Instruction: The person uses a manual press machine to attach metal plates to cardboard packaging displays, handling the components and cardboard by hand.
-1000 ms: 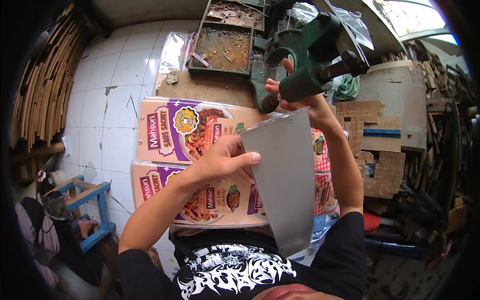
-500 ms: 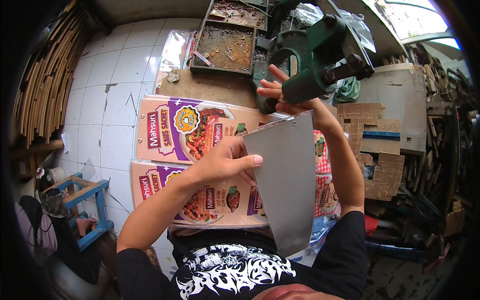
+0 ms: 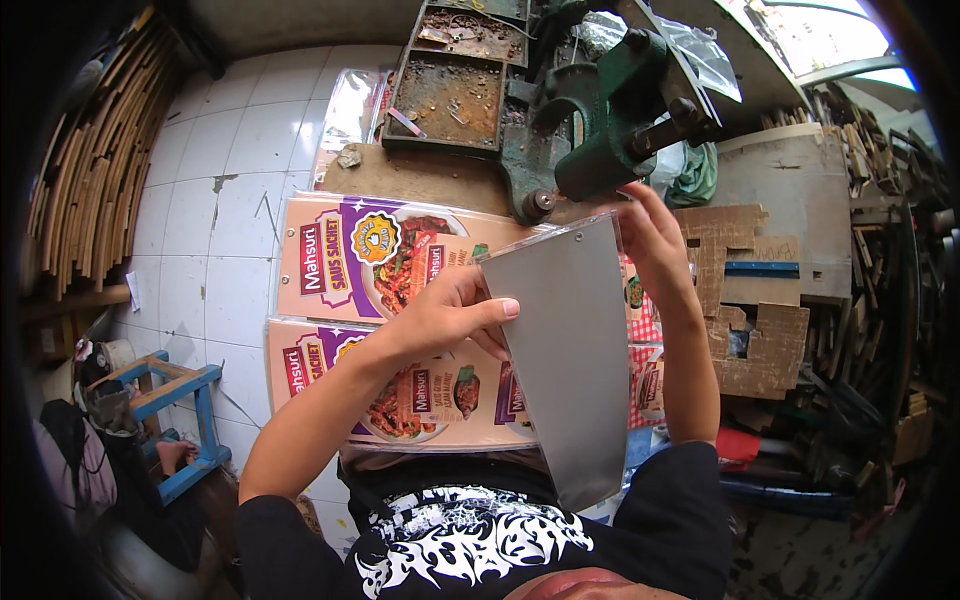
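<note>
My left hand (image 3: 465, 308) grips the left edge of a grey flat panel (image 3: 565, 370), thumb on its plain face and fingers behind. The panel is tilted in front of my chest, with a clear plastic rim and a small metal eyelet (image 3: 578, 237) near its top edge. My right hand (image 3: 652, 235) is at the panel's top right corner, its fingers bent and pinched there, the tips partly hidden. Just above stands a dark green metal press (image 3: 610, 130), with its round lower die (image 3: 538, 205) left of that corner.
Two stacks of printed food signs, a far one (image 3: 330, 255) and a near one (image 3: 320, 400), lie under my left arm. A dirty compartment tray (image 3: 455, 100) sits beside the press. Cut cardboard (image 3: 750, 340) is at right, a blue stool frame (image 3: 205, 420) at left.
My right hand has drawn back from under the press, its spread fingers now closed at the panel's corner. The lower die has come into view. My left hand keeps its hold.
</note>
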